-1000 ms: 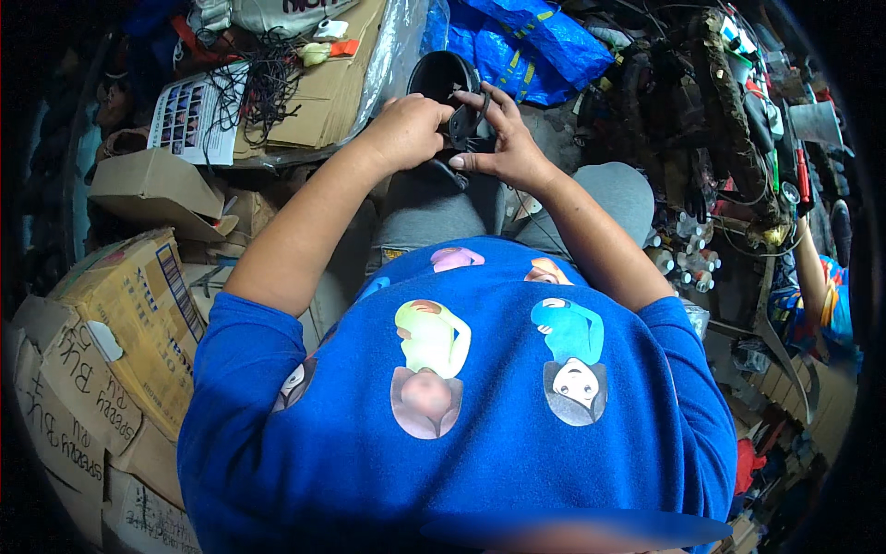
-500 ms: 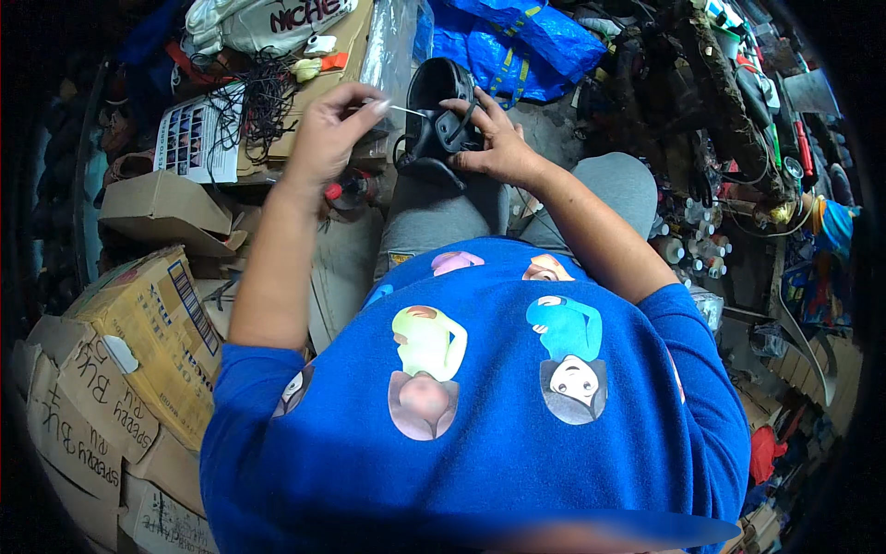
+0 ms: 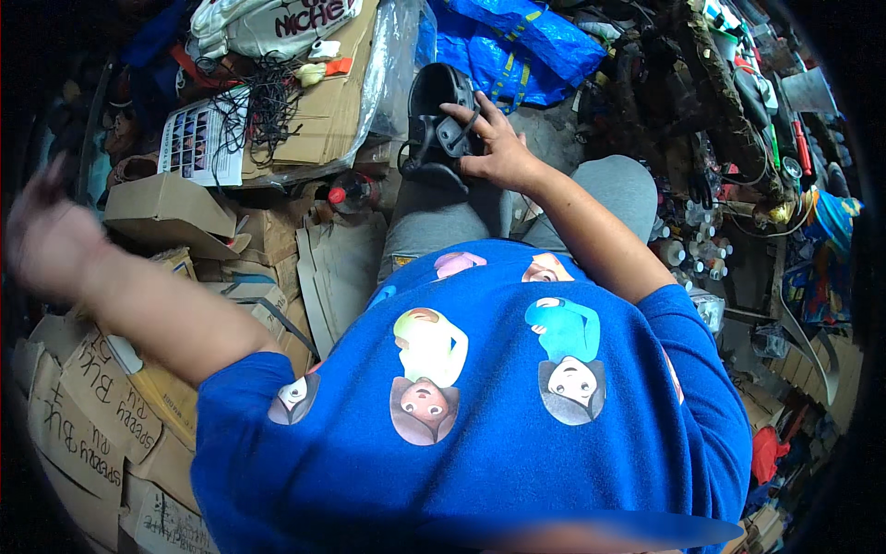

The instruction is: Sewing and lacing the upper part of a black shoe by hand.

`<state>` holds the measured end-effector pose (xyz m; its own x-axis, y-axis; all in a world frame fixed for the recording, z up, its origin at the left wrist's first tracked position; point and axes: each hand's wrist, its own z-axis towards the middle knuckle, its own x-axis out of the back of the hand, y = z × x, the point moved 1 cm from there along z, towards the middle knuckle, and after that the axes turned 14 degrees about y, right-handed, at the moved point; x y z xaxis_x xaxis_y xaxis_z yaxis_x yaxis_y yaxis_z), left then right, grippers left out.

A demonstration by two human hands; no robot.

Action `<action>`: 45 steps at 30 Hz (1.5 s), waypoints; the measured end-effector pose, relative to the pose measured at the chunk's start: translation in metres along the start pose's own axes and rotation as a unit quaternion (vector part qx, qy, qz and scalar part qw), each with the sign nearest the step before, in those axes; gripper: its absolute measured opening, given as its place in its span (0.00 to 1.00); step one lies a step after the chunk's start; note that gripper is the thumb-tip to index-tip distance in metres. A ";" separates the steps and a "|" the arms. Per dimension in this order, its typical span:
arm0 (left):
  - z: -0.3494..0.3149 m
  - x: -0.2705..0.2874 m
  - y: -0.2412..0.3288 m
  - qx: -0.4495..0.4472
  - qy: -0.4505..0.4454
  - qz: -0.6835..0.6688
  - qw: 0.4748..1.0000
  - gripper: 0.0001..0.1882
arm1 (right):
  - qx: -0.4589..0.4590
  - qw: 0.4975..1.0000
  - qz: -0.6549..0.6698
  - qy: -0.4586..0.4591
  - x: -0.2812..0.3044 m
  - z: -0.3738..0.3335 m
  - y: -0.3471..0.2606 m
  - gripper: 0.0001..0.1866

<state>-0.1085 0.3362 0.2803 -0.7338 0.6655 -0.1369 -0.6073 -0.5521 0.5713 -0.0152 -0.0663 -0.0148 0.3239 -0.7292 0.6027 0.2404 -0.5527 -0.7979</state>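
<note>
A black shoe (image 3: 425,132) with a loose lace rests on my left thigh, its opening facing up. My right hand (image 3: 500,148) grips the shoe's right side, thumb low and fingers spread over the eyelet flap. Far out at the left edge, my left hand (image 3: 57,235) is above the boxes, smeared by motion. Its fingers are too blurred to show whether anything is in them.
A cardboard sheet (image 3: 314,129) at the upper left bears a tangle of black laces (image 3: 263,115). An open carton (image 3: 171,208) and a red-capped bottle (image 3: 355,194) stand nearer. A blue bag (image 3: 517,46) lies beyond the shoe; small bottles (image 3: 706,240) are at right.
My left hand has swung from beside the shoe out to the far left, away from a thin white strand it was pinching. My right hand stays on the shoe.
</note>
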 end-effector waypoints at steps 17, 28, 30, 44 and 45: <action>-0.295 -0.191 -0.048 0.238 -0.510 0.176 0.807 0.20 | 0.104 0.961 -0.235 0.100 0.069 -0.065 0.024 0.08; -0.321 -0.181 -0.081 0.310 -0.527 0.057 0.790 0.11 | -0.277 0.833 0.190 0.440 0.241 -0.145 0.132 0.11; -0.324 -0.175 -0.085 0.325 -0.524 0.043 0.786 0.10 | -0.271 0.774 0.363 0.443 0.247 -0.148 0.126 0.12; -0.321 -0.173 -0.095 0.418 -0.517 -0.032 0.746 0.13 | -0.076 0.700 0.351 0.618 0.330 -0.169 0.142 0.15; -0.320 -0.171 -0.097 0.448 -0.531 -0.028 0.719 0.13 | -0.052 0.718 0.328 0.611 0.326 -0.160 0.122 0.15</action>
<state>-0.0211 0.1149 -0.0112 0.2188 0.9450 0.2433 0.1611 -0.2809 0.9461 -0.0267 -0.4362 0.0845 -0.7245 -0.6208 -0.2995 0.3121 0.0919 -0.9456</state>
